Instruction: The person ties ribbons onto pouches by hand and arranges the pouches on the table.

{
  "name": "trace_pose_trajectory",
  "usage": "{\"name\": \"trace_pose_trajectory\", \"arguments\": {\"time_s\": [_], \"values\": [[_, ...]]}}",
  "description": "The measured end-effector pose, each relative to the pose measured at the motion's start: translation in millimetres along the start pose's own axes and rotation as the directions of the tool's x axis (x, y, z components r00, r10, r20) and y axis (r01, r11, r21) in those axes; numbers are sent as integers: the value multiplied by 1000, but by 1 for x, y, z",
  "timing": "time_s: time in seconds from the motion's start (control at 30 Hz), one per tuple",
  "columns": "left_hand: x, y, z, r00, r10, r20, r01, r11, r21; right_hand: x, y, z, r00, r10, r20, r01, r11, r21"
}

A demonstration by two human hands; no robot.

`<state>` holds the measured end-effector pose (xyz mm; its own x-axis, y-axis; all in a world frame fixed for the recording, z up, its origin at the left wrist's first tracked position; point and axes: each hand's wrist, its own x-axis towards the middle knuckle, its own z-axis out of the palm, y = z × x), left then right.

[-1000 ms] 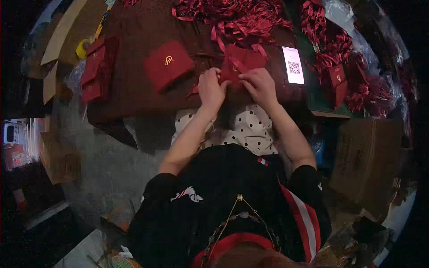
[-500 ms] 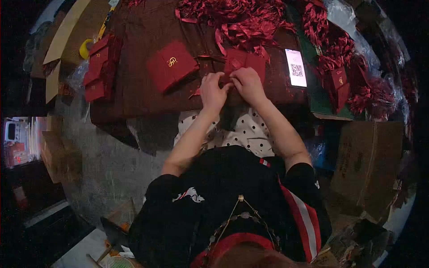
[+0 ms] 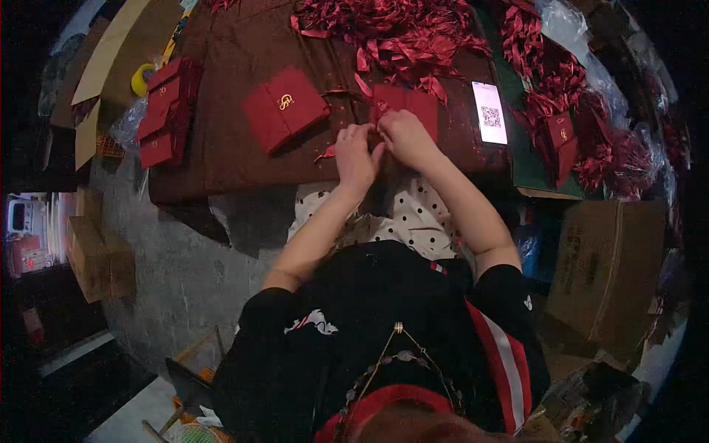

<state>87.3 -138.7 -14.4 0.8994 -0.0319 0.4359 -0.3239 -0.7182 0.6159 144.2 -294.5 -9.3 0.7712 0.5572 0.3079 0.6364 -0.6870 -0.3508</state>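
Over the near edge of the cloth-covered table, my left hand [image 3: 356, 155] and my right hand [image 3: 408, 139] meet with bent, pinched fingers. Whatever lies between the fingertips is too small and dark to make out. A dark red packet [image 3: 421, 107] lies flat just beyond them, its near-left part covered by my right hand. To the left of my hands sits a stack of red packets [image 3: 284, 111] with a gold emblem on top. Thin red ribbon scraps [image 3: 325, 153] lie beside my left hand.
A large heap of red ribbons [image 3: 399, 37] covers the far side of the table [image 3: 221, 111]. More red packets [image 3: 168, 111] stand at the left edge. A lit phone [image 3: 489, 111] shows a code at right. Cardboard boxes [image 3: 605, 273] flank the table.
My fingertips have drawn closer together, and my right hand has shifted slightly left and nearer to me. The packets and phone stay where they were.
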Motion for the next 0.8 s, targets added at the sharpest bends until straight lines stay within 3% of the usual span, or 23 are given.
{"name": "trace_pose_trajectory", "arguments": {"time_s": [0.07,0.17,0.23,0.27,0.37,0.43,0.47,0.53,0.6,0.63,0.67,0.73,0.77,0.8], "values": [[0,1,-1,996,-62,70,62,998,9,2,2,-2,1000,10,18,-11,1000,12],[2,3,-5,988,-108,108,104,993,49,2,-1,-10,1000,3,-23,3,968,251],[4,5,-11,966,-168,198,168,986,13,-1,-1,-6,998,-12,-68,29,968,248],[4,2,-9,976,-136,172,129,990,49,-2,-1,-3,993,-27,-111,53,968,243],[1,0,-6,990,-86,111,79,995,67,-1,-1,4,999,34,-43,-24,979,201],[4,1,-9,983,-122,141,114,991,65,-1,1,8,996,70,-61,-56,978,200],[5,0,-13,975,-109,192,109,994,10,1,-2,1,996,70,-63,-56,978,200],[8,-16,-16,957,-91,277,133,982,-136,2,-8,-13,974,228,-4,-206,888,411],[23,-29,-33,867,-112,485,233,952,-197,-2,-3,-15,976,218,1,-196,874,445],[29,-30,-37,903,-41,428,106,986,-129,-3,-1,-14,985,148,-91,-110,937,332],[31,-28,-37,904,-43,424,107,986,-127,-4,-2,-14,983,65,-173,-28,978,207],[37,-21,-33,927,-92,363,100,995,-4,-5,-4,-12,979,65,-193,-18,971,238],[39,-23,-29,948,30,316,-30,1000,-6,-6,-2,-10,979,113,-172,-58,953,297],[40,-23,-25,948,33,317,-32,999,-8,-8,0,-8,976,161,-147,-100,930,354]]}}
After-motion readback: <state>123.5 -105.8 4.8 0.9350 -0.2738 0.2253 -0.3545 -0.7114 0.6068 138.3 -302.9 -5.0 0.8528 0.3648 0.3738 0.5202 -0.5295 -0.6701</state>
